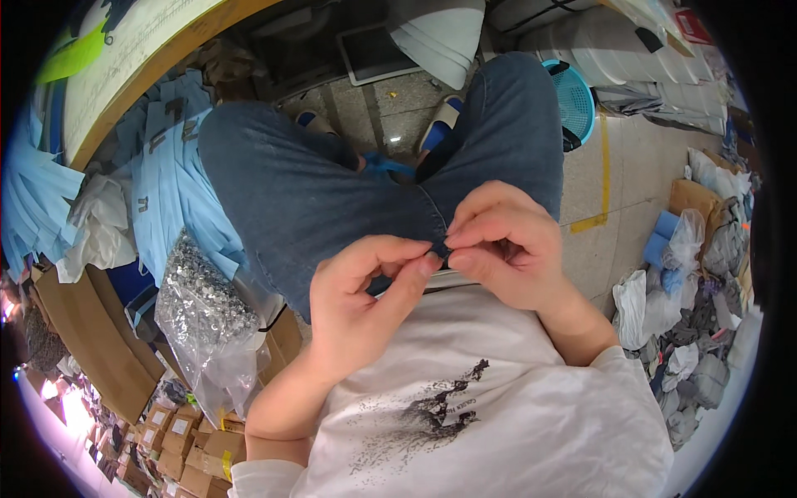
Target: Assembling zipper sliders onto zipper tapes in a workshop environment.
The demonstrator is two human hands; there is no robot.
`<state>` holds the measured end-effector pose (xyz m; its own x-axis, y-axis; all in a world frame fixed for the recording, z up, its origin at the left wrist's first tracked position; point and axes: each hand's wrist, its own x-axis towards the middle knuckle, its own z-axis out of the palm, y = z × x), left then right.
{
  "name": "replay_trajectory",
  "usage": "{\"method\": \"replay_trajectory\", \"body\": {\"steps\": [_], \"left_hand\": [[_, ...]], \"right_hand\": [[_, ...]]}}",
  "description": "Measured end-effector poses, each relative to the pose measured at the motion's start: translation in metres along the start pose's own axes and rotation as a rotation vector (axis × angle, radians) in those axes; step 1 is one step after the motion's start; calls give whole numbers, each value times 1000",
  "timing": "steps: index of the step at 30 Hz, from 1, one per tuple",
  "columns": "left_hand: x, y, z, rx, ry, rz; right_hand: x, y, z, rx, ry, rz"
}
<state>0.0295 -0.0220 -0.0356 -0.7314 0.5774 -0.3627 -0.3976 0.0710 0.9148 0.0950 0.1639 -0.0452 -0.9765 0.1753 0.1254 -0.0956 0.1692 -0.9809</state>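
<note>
your left hand (357,286) and right hand (510,249) nearly touch at your waist, each with thumb and forefinger drawn together; a tiny dark bit (433,254) shows at the left one's tips (too small to name), its grip impossible to tell. below is smooth blue denim (307,195); leftward, a crinkly clear bag (207,357) of silvery pieces (212,286) and flat pale-blue strips (170,178); rightward, a round turquoise lattice basket (574,104).

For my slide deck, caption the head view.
Left hand and right hand pinched close together above blue jeans, a clear bag of small shiny pieces to the left.
</note>
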Motion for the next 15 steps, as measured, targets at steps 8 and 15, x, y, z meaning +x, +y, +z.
{"method": "replay_trajectory", "body": {"steps": [8,15], "left_hand": [[5,-5,-2,78,-43,150],[6,2,1,255,-2,225]], "right_hand": [[-7,-3,5,319,38,419],[-3,1,0,262,-50,255]]}}
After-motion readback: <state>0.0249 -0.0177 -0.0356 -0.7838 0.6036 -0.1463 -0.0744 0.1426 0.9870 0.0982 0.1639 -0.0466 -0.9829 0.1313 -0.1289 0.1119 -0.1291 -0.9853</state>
